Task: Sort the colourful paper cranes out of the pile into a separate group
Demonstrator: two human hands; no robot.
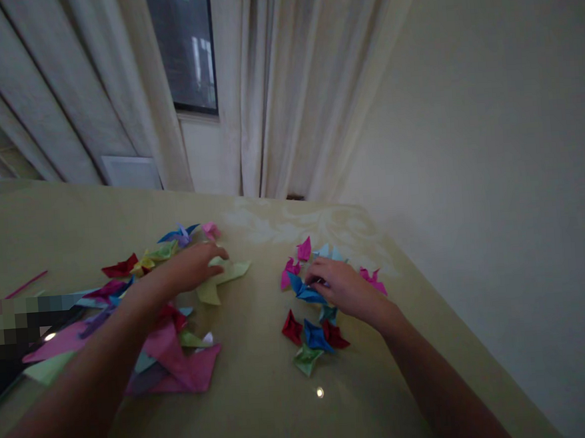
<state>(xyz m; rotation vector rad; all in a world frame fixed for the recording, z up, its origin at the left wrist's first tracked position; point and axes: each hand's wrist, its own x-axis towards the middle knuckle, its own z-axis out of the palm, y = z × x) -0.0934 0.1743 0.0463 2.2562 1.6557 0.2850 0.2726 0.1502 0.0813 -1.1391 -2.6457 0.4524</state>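
My left hand (199, 264) reaches over a heap of folded paper, its fingers closed at the near end of a large pale yellow-green paper crane (230, 271). On the right, my right hand (342, 283) has its thumb and fingers pinched at a blue paper crane (308, 292). Around it lie magenta cranes (373, 280) and a light blue one (329, 251), partly covered by the hand. Just nearer to me sit a dark red crane (291, 327), another blue one (317, 336) and a green one (307, 359).
Left of my left hand, several cranes are piled, with a large pink folded paper (184, 356) in front. A dark flat object (8, 379) lies partly blurred at the left, near a thin pink stick (26, 284). Curtains (293, 92) and a wall (494, 165) border the table.
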